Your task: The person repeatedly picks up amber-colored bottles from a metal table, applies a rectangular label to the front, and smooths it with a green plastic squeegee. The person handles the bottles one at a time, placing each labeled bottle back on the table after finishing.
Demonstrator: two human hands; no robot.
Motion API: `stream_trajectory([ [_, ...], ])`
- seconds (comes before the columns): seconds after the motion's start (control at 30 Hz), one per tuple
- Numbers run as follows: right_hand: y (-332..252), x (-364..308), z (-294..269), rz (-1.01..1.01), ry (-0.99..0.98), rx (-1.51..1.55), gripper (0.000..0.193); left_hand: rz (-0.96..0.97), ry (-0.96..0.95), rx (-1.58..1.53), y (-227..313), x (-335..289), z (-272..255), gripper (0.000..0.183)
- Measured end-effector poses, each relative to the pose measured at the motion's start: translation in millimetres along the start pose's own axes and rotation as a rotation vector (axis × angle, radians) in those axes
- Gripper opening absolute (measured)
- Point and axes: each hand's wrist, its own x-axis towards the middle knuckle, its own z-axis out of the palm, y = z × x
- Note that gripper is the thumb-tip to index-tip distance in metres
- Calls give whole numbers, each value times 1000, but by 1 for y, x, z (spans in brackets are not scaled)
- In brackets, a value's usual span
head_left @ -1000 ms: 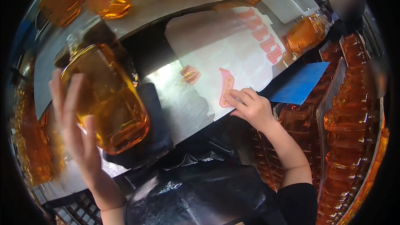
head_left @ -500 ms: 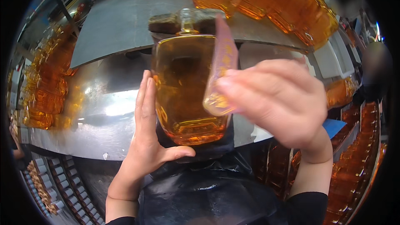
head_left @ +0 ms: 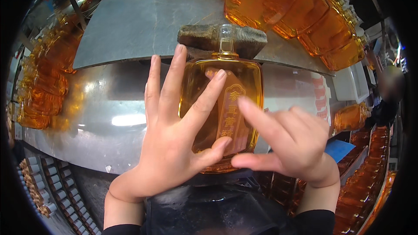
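A flat, broad glass bottle (head_left: pixel 251 76) of amber liquid lies tilted in front of me, its uncapped neck resting against a dark, worn padded block (head_left: pixel 250 39). On its front face is a pinkish, clear-edged label (head_left: pixel 230 117) with gold print, slightly slanted. My left hand (head_left: pixel 167 135) spreads over the bottle's left side, index fingertip on the label's upper part and thumb near its lower part. My right hand (head_left: pixel 296 143) is at the right side, index finger and thumb stretched apart by the label's right edge and the bottle's base, the other fingers curled.
Amber bottles (head_left: pixel 283 4) line the raised metal shelf (head_left: pixel 139 21) at the far right; more bottles (head_left: pixel 50 78) stand at the left. Printed labels (head_left: pixel 320 98) lie right of my bottle, beside a white bin (head_left: pixel 350 82). Bottle crates (head_left: pixel 361 178) stand lower right, a cap rack (head_left: pixel 61 191) lower left.
The label has gone from my right hand's fingers onto the bottle's face. My left hand has moved from the bottle's side over its front. The right fingers have spread apart.
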Motion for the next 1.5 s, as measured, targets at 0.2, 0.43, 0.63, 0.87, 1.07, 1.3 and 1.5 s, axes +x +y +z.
stream_trajectory([
  [0.2, 5, 8, 10, 90, -204, -14, 79, -40, -19, 69, 5, -7, 0, 90],
  [0.43, 6, 4, 9, 117, -196, 26, 78, 28, -34, -41, -7, 0, 3, 88],
  [0.63, 10, 6, 7, 169, -225, 85, 78, -19, 50, -329, -19, -8, 13, 85],
  [0.87, 8, 6, 11, 163, -219, 68, 79, 21, 84, -222, -16, -4, 22, 85],
  [1.07, 9, 4, 16, 171, -187, 98, 81, 19, 93, -184, -14, -4, 21, 84],
  [1.3, 11, 8, 13, 155, -238, 79, 83, -39, 2, -128, -8, -3, 14, 86],
  [1.5, 44, 9, 25, 264, 19, 730, 70, -54, -24, -193, -7, -3, 11, 85],
])
